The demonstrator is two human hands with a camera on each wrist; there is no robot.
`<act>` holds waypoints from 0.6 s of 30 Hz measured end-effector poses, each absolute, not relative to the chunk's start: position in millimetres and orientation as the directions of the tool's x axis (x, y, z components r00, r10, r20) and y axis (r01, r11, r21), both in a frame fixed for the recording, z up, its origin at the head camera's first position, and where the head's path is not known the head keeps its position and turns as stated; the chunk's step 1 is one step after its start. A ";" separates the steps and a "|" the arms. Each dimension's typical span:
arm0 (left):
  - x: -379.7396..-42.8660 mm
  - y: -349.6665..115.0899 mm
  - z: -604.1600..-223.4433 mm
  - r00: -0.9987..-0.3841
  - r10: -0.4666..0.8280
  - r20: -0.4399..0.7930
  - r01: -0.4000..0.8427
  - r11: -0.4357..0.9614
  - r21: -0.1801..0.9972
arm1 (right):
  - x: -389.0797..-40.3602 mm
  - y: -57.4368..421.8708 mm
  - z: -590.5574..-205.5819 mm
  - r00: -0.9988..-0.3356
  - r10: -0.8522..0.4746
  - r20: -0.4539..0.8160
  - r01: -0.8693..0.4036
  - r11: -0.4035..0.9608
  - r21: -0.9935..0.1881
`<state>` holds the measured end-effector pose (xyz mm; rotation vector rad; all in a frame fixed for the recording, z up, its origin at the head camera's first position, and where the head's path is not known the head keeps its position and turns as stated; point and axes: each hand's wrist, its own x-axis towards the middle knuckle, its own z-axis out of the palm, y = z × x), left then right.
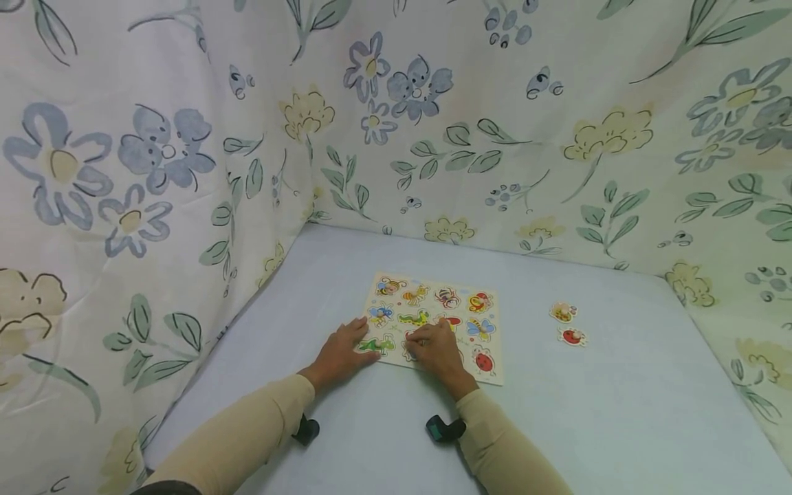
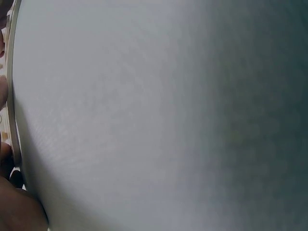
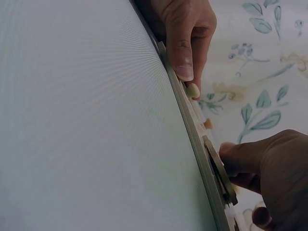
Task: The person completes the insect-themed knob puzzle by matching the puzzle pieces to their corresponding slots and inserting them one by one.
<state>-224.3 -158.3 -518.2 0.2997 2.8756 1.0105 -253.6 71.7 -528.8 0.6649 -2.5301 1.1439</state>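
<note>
A wooden peg puzzle board [image 1: 499, 337] printed with insects lies on the table, with colourful pieces across it. My left hand [image 1: 339, 354] rests at its left side, thumb by the front corner near the green grasshopper piece [image 1: 379, 344]. In the right wrist view that thumb [image 3: 183, 60] lies close to a pale knob [image 3: 193, 90]. My right hand [image 1: 438, 352] is over the front row. There its thumb and fingers pinch a puzzle piece [image 3: 219, 171], which stands tilted at the board's surface. From the head, my fingers mostly hide that piece.
Right of the board, two loose pieces lie on the table: a round yellowish insect [image 1: 563, 313] and a red ladybird [image 1: 573, 337]. Floral curtains [image 1: 458, 137] hang along the table's back and sides. The left wrist view shows mostly pale tabletop [image 2: 110, 106].
</note>
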 end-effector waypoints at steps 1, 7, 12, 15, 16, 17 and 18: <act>-224.2 -158.0 -518.1 -0.978 0.210 -0.011 0.157 0.764 0.626 | -253.5 71.9 -529.3 -0.852 -0.292 0.434 -0.519 0.578 -0.630; -223.8 -156.1 -516.0 -0.979 0.205 -0.017 0.151 0.770 0.620 | -253.0 73.2 -532.1 -0.855 -0.296 0.426 -0.514 0.592 -0.621; -223.9 -154.8 -515.4 -0.978 0.208 -0.009 0.159 0.774 0.613 | -252.1 74.3 -531.8 -0.854 -0.292 0.432 -0.515 0.593 -0.618; -223.8 -154.4 -516.3 -0.979 0.203 -0.010 0.154 0.771 0.617 | -251.7 74.4 -530.8 -0.847 -0.294 0.442 -0.524 0.599 -0.606; -223.9 -154.3 -516.9 -0.980 0.200 -0.014 0.149 0.773 0.617 | -251.4 74.4 -530.4 -0.847 -0.292 0.445 -0.525 0.600 -0.604; -223.9 -154.1 -517.7 -0.980 0.197 -0.015 0.145 0.771 0.620 | -251.0 74.5 -529.5 -0.846 -0.292 0.446 -0.525 0.602 -0.602; -224.0 -154.0 -518.6 -0.981 0.193 -0.017 0.141 0.770 0.623 | -250.6 74.7 -528.5 -0.847 -0.288 0.448 -0.523 0.603 -0.602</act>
